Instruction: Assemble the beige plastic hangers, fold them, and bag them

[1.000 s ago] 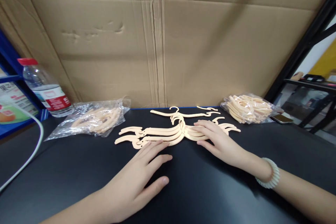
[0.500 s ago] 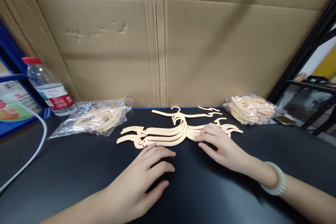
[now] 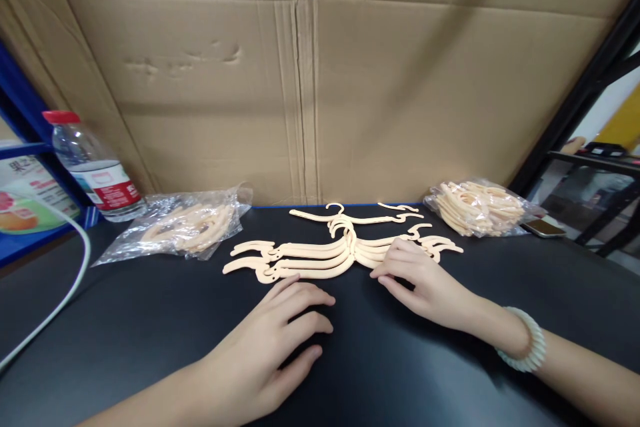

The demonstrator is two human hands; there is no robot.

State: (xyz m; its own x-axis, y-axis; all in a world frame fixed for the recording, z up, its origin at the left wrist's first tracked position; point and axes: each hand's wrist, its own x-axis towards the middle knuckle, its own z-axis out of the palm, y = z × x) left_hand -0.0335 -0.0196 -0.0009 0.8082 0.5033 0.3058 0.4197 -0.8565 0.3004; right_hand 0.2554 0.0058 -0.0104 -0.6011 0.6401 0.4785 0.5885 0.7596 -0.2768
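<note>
One cardboard panel: creased, stands behind everything.
Black table: carries all the hangers, both bags.
Cream folding hangers: several, mid-table, lying flat, overlapped front to back, hooks bunched at centre; look laid out as a set, so this part seems mostly done.
Rear hanger: just behind the row, arms spread, hook away from the person; looks less tidily lined up, maybe left to even up.
Left clear bag: cream pieces inside, look unused so far.
Right clear bag: fuller, packed, likewise apparently left.
Red-capped bottle: behind left bag, leaning in view.
Left hand: fingers loosely spread, nothing held; fingertip at front hanger's edge, contact unclear.
Right hand: fingers bent, over right-side hanger arms; can't tell if gripping.
Phone: flat, beside right bag.
Coiled bracelet: right wrist.
</note>
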